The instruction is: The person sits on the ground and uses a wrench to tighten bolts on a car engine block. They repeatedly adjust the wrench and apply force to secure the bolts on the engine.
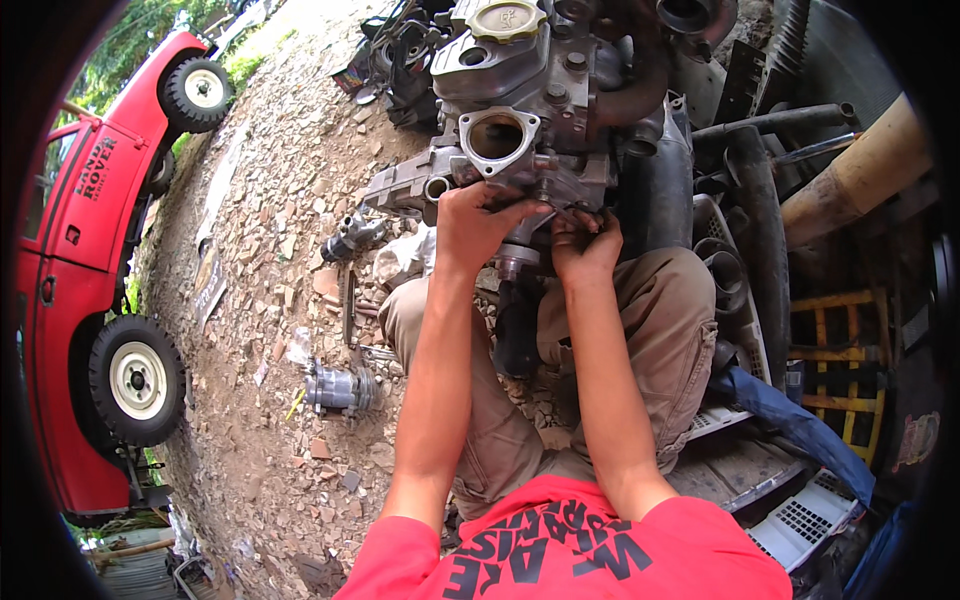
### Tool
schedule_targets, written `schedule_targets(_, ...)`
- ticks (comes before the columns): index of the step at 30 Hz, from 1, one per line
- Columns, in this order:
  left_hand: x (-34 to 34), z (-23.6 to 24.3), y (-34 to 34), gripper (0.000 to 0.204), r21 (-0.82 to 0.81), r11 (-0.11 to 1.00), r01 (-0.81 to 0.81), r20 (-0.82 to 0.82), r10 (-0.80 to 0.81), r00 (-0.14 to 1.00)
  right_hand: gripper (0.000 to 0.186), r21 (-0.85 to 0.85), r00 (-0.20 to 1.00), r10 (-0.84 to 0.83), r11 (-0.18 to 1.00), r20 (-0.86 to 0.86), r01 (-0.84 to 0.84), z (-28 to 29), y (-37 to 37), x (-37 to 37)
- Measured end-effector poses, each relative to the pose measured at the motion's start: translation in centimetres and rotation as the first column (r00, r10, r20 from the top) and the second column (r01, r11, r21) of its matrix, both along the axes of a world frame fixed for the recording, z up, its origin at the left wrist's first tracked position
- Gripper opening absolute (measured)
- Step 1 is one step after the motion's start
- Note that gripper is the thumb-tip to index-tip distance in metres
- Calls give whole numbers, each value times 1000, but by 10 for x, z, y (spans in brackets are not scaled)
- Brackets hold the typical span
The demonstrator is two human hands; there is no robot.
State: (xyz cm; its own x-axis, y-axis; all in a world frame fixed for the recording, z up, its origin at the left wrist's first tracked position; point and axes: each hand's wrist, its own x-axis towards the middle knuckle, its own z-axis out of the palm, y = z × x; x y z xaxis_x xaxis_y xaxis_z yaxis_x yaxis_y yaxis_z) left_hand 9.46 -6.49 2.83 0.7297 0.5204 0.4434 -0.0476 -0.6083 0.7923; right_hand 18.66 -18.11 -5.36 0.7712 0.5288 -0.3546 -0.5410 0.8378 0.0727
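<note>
A greasy metal engine (500,90) stands in front of me, with a cap on top and a three-cornered flange (497,141) around a dark round opening. Just below that flange, my left hand (474,226) is closed against the engine's lower front, thumb pointing right and fingertips partly hidden behind metal. My right hand (586,246) is a little to the right, its fingers pinched together at the same low part. What either hand grips is too small and covered to make out. Below and between them a round pulley-like metal piece (517,262) shows.
On the stony ground at left lie a compressor-like part (340,388), a dark-ended metal fitting (352,236) and a long bar (348,300). Pipes (760,190), a tan tube (860,170) and white plastic crates (805,520) crowd the right. A red vehicle (75,260) is parked far left.
</note>
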Motion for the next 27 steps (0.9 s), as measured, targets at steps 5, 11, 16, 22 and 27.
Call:
schedule_targets(5, -1, -1, 0, 27, 14, 998, -54, -16, 54, 998, 25, -231, 1000, 13, 973, -3, -13, 5, 9, -14)
schedule_targets(11, 1, -2, -1, 26, -3, 1000, -5, -16, 5, 1000, 34, -268, 979, 101, 962, 179, -50, -16, 6, -22)
schedule_targets(16, -4, 8, -3, 26, -81, 996, 32, -58, -37, 998, 31, -386, 994, 40, 922, 99, 2, 16, -8, -28)
schedule_targets(22, -5, 4, 4, 23, -101, 991, 90, -47, -95, 994, 27, -278, 956, -166, 932, 242, 233, 88, -63, -33)
schedule_targets(27, -4, 6, -3, 23, -192, 973, 132, -147, -161, 976, 21, -387, 873, -158, 850, 461, 358, 102, -60, -42)
